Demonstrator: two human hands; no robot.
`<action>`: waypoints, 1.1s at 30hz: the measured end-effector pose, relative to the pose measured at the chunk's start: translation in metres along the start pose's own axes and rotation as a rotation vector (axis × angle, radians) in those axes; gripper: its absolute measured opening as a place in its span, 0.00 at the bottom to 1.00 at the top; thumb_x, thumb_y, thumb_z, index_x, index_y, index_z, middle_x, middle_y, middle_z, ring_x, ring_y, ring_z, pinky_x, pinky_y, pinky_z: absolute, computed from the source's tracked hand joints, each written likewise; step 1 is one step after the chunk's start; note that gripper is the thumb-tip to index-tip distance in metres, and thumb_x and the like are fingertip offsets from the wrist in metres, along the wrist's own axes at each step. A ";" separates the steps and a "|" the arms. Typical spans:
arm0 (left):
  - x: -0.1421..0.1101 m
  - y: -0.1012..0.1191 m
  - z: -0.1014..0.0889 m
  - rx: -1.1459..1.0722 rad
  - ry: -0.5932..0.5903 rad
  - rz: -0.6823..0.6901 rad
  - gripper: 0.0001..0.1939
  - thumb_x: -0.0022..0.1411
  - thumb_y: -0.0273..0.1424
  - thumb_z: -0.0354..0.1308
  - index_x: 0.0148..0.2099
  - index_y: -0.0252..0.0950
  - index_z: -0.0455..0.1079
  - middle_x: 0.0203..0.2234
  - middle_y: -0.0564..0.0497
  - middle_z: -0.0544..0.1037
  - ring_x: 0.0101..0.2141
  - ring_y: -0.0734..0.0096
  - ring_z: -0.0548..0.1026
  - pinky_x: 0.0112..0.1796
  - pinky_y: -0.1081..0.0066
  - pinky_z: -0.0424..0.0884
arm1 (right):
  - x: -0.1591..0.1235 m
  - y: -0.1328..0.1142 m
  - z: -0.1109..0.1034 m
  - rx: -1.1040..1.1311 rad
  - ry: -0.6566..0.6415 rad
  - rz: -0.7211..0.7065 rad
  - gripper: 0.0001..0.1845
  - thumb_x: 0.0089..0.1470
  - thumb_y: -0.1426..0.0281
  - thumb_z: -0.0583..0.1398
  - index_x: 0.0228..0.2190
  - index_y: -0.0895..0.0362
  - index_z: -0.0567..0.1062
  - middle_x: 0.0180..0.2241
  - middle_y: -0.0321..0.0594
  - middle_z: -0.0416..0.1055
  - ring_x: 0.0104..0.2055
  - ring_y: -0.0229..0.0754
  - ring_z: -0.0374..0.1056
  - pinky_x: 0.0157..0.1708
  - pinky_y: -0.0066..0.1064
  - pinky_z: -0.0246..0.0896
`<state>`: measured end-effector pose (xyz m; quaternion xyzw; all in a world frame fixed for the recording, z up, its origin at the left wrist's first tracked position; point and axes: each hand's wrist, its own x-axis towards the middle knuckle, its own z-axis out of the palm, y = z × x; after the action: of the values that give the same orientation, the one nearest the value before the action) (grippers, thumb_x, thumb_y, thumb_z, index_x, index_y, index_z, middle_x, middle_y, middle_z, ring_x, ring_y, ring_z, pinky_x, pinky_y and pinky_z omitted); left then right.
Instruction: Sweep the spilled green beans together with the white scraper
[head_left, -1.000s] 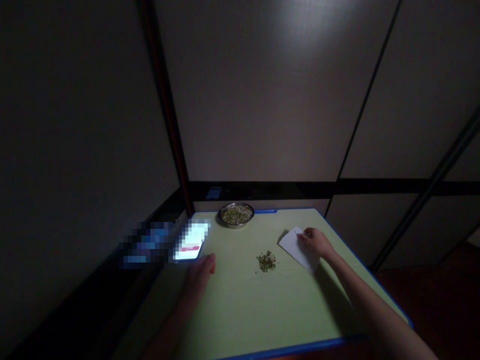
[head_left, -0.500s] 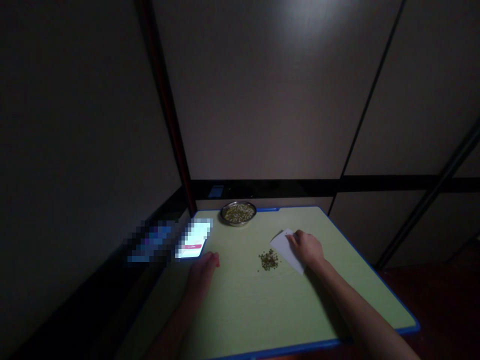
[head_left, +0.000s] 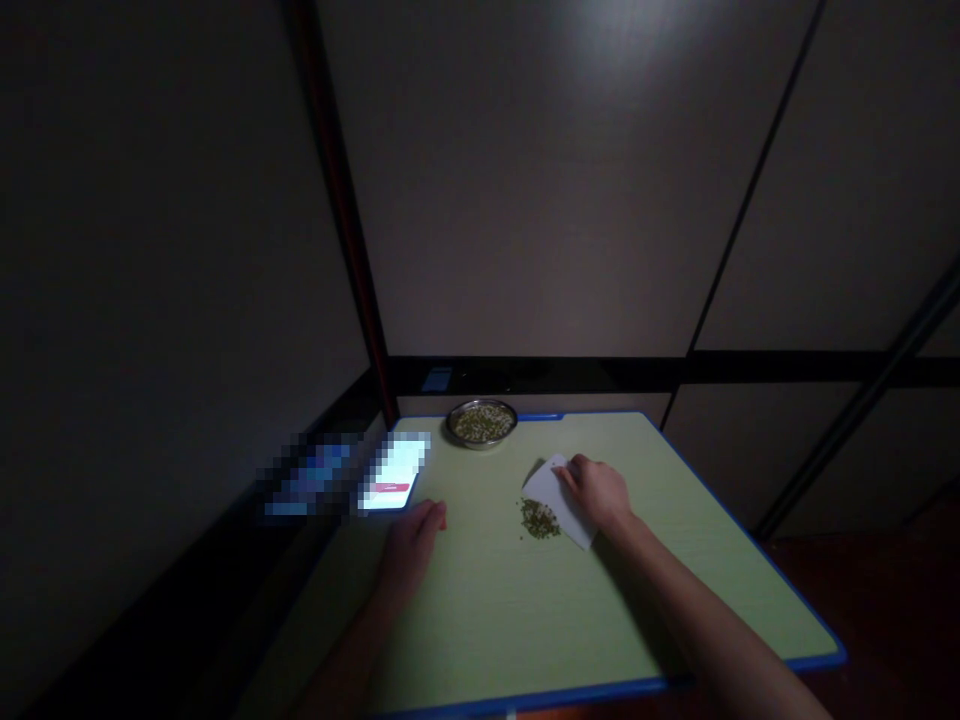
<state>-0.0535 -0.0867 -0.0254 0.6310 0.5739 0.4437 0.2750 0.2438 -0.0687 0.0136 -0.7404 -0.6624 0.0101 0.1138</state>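
My right hand (head_left: 600,492) is closed on a flat white scraper (head_left: 574,515), tilted over the table. Its left edge meets a small heap of mung beans (head_left: 539,519), green and loosely spread. On the left, my left hand (head_left: 414,535) rests with its fingers curled in near the table surface. A small red spot shows at its fingertips, too dim to make out. Farther back, a round metal bowl (head_left: 482,424) holds more green beans mixed with pale bits.
The light green table (head_left: 480,630) has a blue rim. A lit phone (head_left: 394,475) stands at its left edge, partly blurred out. Dark panelled walls (head_left: 525,200) close in behind and to the left.
My right hand has moved left with the scraper, bringing its edge up against the beans. The left hand stays nearly in place; the view shifts slightly.
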 end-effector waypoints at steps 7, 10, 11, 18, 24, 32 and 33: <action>-0.002 0.003 0.000 0.020 0.010 0.039 0.18 0.56 0.45 0.47 0.22 0.38 0.60 0.16 0.56 0.63 0.23 0.70 0.63 0.25 0.72 0.56 | 0.002 0.009 -0.023 -0.092 0.071 0.013 0.26 0.61 0.50 0.45 0.41 0.55 0.72 0.38 0.51 0.76 0.40 0.49 0.72 0.35 0.33 0.58; -0.002 0.003 0.001 0.021 0.014 0.039 0.18 0.56 0.44 0.47 0.22 0.38 0.60 0.17 0.56 0.63 0.23 0.70 0.63 0.26 0.72 0.56 | -0.002 0.004 -0.022 -0.086 0.090 0.001 0.26 0.61 0.50 0.44 0.40 0.54 0.71 0.37 0.49 0.76 0.39 0.49 0.73 0.34 0.33 0.58; -0.002 0.003 0.001 0.021 0.014 0.036 0.17 0.56 0.44 0.48 0.22 0.38 0.60 0.16 0.56 0.63 0.23 0.71 0.63 0.26 0.72 0.56 | -0.004 0.001 -0.020 -0.077 0.093 -0.001 0.26 0.61 0.50 0.44 0.40 0.54 0.71 0.37 0.49 0.76 0.38 0.49 0.73 0.34 0.32 0.58; -0.001 0.004 0.001 0.018 0.017 0.012 0.17 0.56 0.44 0.47 0.21 0.39 0.60 0.14 0.58 0.58 0.20 0.72 0.60 0.24 0.72 0.54 | -0.009 -0.013 -0.001 -0.030 0.093 0.045 0.25 0.62 0.51 0.44 0.39 0.55 0.72 0.36 0.48 0.76 0.38 0.49 0.73 0.32 0.33 0.59; -0.002 0.006 0.001 0.013 0.026 0.006 0.18 0.56 0.45 0.47 0.21 0.39 0.60 0.14 0.57 0.59 0.21 0.71 0.61 0.25 0.72 0.55 | -0.009 -0.005 0.006 -0.018 0.072 0.120 0.25 0.63 0.53 0.44 0.41 0.56 0.72 0.37 0.50 0.76 0.39 0.49 0.73 0.34 0.34 0.60; -0.001 0.004 0.002 0.035 0.037 0.026 0.17 0.56 0.43 0.46 0.22 0.38 0.60 0.16 0.56 0.62 0.23 0.70 0.63 0.27 0.71 0.57 | -0.002 0.020 -0.007 0.010 0.077 0.179 0.27 0.61 0.49 0.44 0.42 0.54 0.72 0.37 0.49 0.76 0.40 0.49 0.73 0.34 0.34 0.61; -0.001 0.004 0.002 0.033 0.038 0.030 0.16 0.56 0.42 0.46 0.22 0.38 0.60 0.16 0.56 0.62 0.23 0.70 0.64 0.27 0.71 0.57 | 0.002 0.024 -0.012 0.012 0.088 0.193 0.29 0.60 0.48 0.44 0.43 0.53 0.72 0.38 0.49 0.76 0.40 0.49 0.73 0.34 0.34 0.62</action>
<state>-0.0498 -0.0877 -0.0232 0.6356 0.5767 0.4500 0.2470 0.2697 -0.0714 0.0213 -0.7998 -0.5823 -0.0077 0.1457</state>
